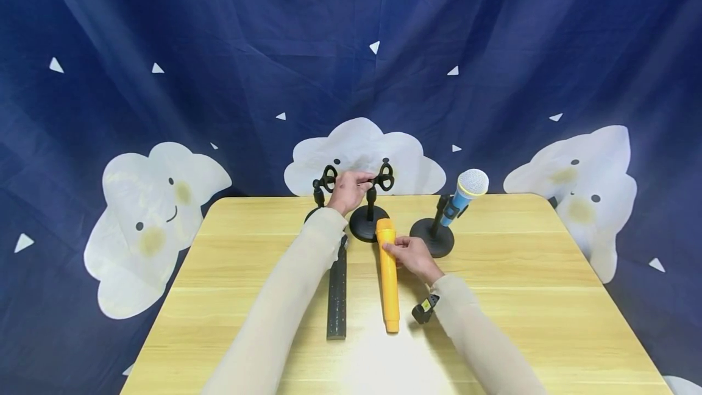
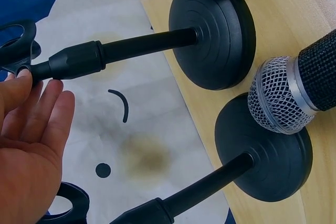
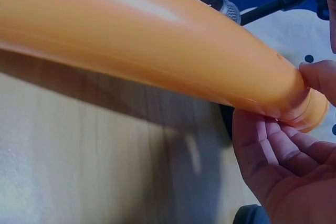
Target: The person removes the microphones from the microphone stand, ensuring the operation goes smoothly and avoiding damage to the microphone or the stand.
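My left hand (image 1: 349, 191) reaches to the middle microphone stand (image 1: 362, 228) and pinches its neck just under the clip (image 1: 386, 179); thumb and fingertips show there in the left wrist view. No microphone sits in that clip. With the right hand (image 1: 415, 256) I grip an orange microphone (image 1: 390, 288) near its head end, thumb on one side and fingers beneath, as the right wrist view shows. Its head points toward the middle stand's round base. Left of it lies a black microphone (image 1: 337, 300) with a silver mesh head (image 2: 278, 95), partly hidden by my left sleeve.
Another stand (image 2: 268, 156) with a bare clip stands on the left, partly behind my left arm. To the right, a blue microphone (image 1: 454, 207) leans in the clip of a third stand (image 1: 430, 239). A dark blue curtain (image 1: 351, 47) hangs behind the wooden table (image 1: 521, 297).
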`<state>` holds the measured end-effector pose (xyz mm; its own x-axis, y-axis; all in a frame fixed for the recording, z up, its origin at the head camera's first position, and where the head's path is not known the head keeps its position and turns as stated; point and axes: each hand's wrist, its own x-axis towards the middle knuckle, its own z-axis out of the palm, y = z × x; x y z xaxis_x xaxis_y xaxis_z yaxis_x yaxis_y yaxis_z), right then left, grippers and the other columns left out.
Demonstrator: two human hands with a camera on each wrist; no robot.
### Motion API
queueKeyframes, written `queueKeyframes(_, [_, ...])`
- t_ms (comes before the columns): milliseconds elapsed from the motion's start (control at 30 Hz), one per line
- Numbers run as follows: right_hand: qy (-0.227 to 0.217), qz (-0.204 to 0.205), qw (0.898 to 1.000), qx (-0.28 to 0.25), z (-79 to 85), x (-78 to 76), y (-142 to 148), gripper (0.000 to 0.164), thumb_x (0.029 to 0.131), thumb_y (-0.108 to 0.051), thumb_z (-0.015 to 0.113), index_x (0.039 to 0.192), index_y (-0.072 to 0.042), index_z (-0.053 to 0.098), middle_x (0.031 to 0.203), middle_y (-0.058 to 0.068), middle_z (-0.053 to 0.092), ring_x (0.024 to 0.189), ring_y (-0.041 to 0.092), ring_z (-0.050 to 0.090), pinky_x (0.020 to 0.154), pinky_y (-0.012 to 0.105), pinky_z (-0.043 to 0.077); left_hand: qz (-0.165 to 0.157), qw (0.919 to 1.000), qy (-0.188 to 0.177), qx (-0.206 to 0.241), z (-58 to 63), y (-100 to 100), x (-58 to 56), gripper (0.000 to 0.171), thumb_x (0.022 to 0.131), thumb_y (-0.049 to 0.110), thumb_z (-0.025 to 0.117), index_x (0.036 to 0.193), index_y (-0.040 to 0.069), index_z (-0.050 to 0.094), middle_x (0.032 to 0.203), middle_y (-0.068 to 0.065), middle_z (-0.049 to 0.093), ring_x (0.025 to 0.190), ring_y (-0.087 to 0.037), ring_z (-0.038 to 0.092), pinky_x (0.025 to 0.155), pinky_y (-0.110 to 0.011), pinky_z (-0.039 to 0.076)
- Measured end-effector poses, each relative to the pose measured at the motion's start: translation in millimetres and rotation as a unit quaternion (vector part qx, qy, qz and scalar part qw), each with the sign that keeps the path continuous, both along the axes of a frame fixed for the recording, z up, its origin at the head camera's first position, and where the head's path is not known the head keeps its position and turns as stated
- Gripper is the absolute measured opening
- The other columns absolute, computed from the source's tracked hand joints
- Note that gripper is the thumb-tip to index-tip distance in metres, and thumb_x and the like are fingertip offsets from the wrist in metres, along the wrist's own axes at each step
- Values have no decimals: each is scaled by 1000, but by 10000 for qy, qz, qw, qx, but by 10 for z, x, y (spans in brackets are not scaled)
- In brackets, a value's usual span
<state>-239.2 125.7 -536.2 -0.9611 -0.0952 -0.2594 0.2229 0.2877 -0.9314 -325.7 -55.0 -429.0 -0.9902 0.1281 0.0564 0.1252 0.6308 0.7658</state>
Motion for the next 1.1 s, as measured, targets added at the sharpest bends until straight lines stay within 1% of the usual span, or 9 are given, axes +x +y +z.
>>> queueKeyframes(133, [11, -69, 9996, 263, -65, -3, -5, 31, 89, -25, 76, 97, 5, 71, 78, 5, 69, 63, 13, 61, 62, 30, 58, 13, 10000, -53, 0, -3, 1, -3, 28, 99, 11, 63, 126, 16, 72, 125, -4, 69, 114, -19, 65, 99, -32, 51])
queueKeyframes(267, [-38, -80, 9990, 427, -116, 0, -11, 29, 89, -26, 77, 91, 2, 71, 72, 4, 63, 61, 13, 57, 56, 25, 52, 9, 10000, -68, 24, 0, 1, -2, 29, 99, 11, 63, 126, 17, 72, 125, -4, 69, 114, -19, 65, 99, -32, 52])
queueKeyframes(400, [-155, -62, 9991, 380, -144, 15, -21, 28, 89, -24, 77, 93, 3, 71, 75, 5, 65, 64, 14, 60, 58, 26, 55, -31, 10000, -67, 64, 3, -6, -3, 29, 99, 11, 63, 126, 14, 71, 125, -5, 69, 114, -20, 65, 99, -32, 51])
queueKeyframes(500, [-153, -74, 9991, 389, -155, 22, -27, 29, 89, -23, 77, 94, 5, 72, 76, 6, 66, 64, 14, 62, 60, 28, 58, -55, 9999, -45, 78, 1, -12, -10, 29, 99, 11, 63, 127, 13, 71, 125, -5, 69, 114, -20, 65, 99, -32, 51])
queueKeyframes(633, [-159, -108, 9989, 419, -165, 24, -39, 29, 89, -23, 77, 94, 6, 72, 77, 8, 67, 63, 14, 64, 60, 30, 60, -50, 10000, 13, 52, -1, -15, -20, 29, 99, 11, 63, 126, 14, 71, 125, -6, 69, 114, -20, 65, 99, -31, 52])
queueKeyframes(733, [-190, -114, 9987, 448, -167, 26, -51, 29, 89, -22, 77, 94, 6, 72, 77, 8, 68, 63, 15, 65, 59, 31, 60, -36, 10000, -8, 58, 4, -12, -23, 29, 99, 11, 63, 127, 14, 71, 125, -6, 69, 114, -21, 66, 98, -32, 52])
queueKeyframes(867, [-223, -110, 9985, 497, -176, 29, -67, 28, 89, -21, 77, 93, 6, 72, 77, 8, 67, 63, 14, 65, 60, 31, 61, 7, 10000, -45, 21, 6, -9, -27, 29, 100, 12, 62, 128, 16, 71, 126, -6, 69, 114, -21, 65, 98, -34, 52])
queueKeyframes(1100, [-251, -114, 9976, 638, -177, 20, -77, 28, 89, -22, 77, 93, 6, 73, 77, 8, 67, 63, 14, 64, 61, 32, 61, 92, 9999, 55, -27, -9, -7, -47, 30, 100, 11, 61, 128, 15, 70, 125, -5, 69, 112, -21, 66, 95, -35, 54])
